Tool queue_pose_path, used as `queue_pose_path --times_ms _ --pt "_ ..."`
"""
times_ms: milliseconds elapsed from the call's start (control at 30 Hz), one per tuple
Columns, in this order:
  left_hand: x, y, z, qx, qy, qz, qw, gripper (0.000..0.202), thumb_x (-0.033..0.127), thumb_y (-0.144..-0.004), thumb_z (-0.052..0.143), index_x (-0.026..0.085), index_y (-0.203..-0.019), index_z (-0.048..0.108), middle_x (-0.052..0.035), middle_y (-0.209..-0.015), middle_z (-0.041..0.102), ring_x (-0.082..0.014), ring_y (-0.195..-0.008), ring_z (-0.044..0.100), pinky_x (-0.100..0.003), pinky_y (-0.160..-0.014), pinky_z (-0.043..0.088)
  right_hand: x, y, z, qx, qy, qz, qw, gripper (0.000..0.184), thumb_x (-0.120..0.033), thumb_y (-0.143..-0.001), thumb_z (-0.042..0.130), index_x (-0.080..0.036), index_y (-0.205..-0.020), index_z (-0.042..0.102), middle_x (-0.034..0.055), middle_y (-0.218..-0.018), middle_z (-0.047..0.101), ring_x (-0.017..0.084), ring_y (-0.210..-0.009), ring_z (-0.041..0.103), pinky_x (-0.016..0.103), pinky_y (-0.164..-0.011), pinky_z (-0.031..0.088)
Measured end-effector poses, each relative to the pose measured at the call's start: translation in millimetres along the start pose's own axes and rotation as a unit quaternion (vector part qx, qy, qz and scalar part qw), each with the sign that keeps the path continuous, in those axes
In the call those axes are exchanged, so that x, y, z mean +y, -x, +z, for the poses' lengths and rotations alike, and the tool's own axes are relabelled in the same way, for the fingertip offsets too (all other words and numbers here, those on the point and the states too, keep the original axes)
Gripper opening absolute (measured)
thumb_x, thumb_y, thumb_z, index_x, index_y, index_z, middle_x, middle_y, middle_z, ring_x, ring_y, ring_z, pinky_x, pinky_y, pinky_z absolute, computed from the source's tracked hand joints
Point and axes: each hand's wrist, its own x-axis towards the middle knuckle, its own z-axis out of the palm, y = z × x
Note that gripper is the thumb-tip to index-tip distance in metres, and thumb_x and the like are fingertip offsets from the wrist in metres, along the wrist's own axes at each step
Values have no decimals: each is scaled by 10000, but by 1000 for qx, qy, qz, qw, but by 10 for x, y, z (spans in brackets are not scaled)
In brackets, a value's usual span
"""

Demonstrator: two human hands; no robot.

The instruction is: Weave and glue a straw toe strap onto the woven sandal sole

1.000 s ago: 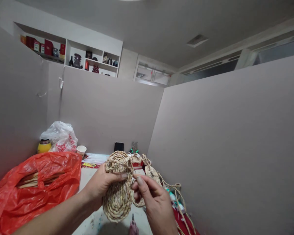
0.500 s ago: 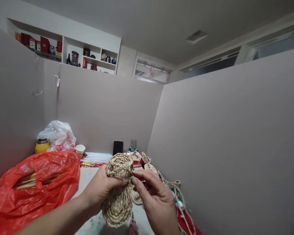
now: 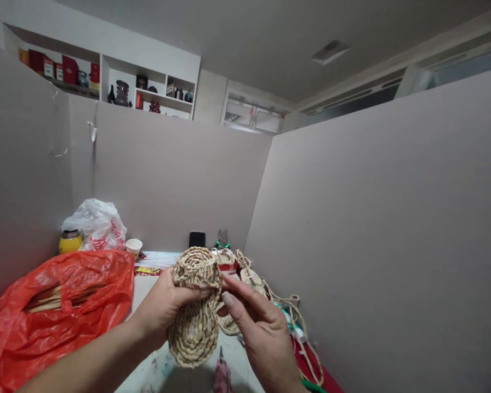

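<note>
A small woven straw slipper, made of coiled, braided cord, is held up over the table. Its rounded toe cover points away from me and the oval sole hangs toward me. My left hand grips it from the left, the thumb laid across the opening under the toe cover and the other fingers hidden behind. At the slipper's right edge is my right hand, index fingertip against the braid, thumb a little apart from it and the remaining fingers partly curled. Below the slipper lies a pink-handled tool with a dark tip.
Left is a red plastic bag with flat strips inside. Behind it stand a yellow jar, a white plastic bag and a paper cup. A phone, green-handled pliers and straw cord lie farther back and right. Grey partitions enclose the table.
My right thumb and index finger have parted slightly at the slipper's edge, where they were pinched together. The left hand keeps its grip. The view has shifted a little.
</note>
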Motion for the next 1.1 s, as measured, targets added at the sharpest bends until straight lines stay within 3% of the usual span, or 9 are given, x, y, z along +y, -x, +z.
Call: queue_pose_path --times_ms 100,300,433,633,800,900,1100 --pt "1 2 -13 -8 -7 8 1000 288 116 -613 799 130 -873 676 -42 -761 696 -133 -669 625 -213 -639 495 7 -18 -13 49 -42 30 997 286 -353 -790 728 -290 -1069 710 24 -870 728 142 -691 646 247 -602 554" --pt "-14 1 -16 -24 -33 14 999 250 158 -622 813 130 -823 667 -21 -701 667 -124 -617 593 -215 -600 480 12 -80 -10 -13 -101 124 987 235 -393 -712 792 -176 -799 760 -3 -583 659 99 -542 562 202 -528 489" --pt "-28 11 -4 -28 -32 7 999 267 162 -619 815 119 -837 667 -29 -702 666 -134 -627 605 -219 -598 495 12 -66 37 -10 -190 179 965 239 -347 -636 852 -145 -705 745 -19 -524 614 71 -485 498 176 -476 438" --pt "-47 -9 -2 -11 -29 -18 999 321 171 -580 823 129 -836 633 -20 -644 665 -146 -546 615 -260 -591 525 102 -37 191 3 -284 204 937 265 -352 -605 868 -184 -657 669 -61 -550 566 56 -482 460 156 -475 402" --pt "-7 -12 -11 -18 -20 -20 999 399 173 -604 811 121 -957 634 -71 -768 710 -167 -582 648 -262 -578 532 116 -85 187 -39 -329 227 916 316 -331 -642 851 -203 -863 664 -46 -684 594 58 -520 472 160 -488 405" --pt "11 -1 -15 -20 -24 -25 999 382 185 -622 799 128 -959 628 -73 -757 712 -185 -577 657 -274 -554 536 101 -89 150 -64 -331 225 914 313 -317 -674 831 -207 -901 646 -41 -725 597 62 -533 478 157 -481 399" --pt "-34 6 -21 -4 -10 -19 1000 332 145 -603 789 130 -897 636 -33 -696 692 -162 -564 648 -276 -585 559 124 -92 142 -101 -300 239 918 310 -336 -635 846 -187 -779 617 -53 -673 574 46 -489 431 144 -448 337"
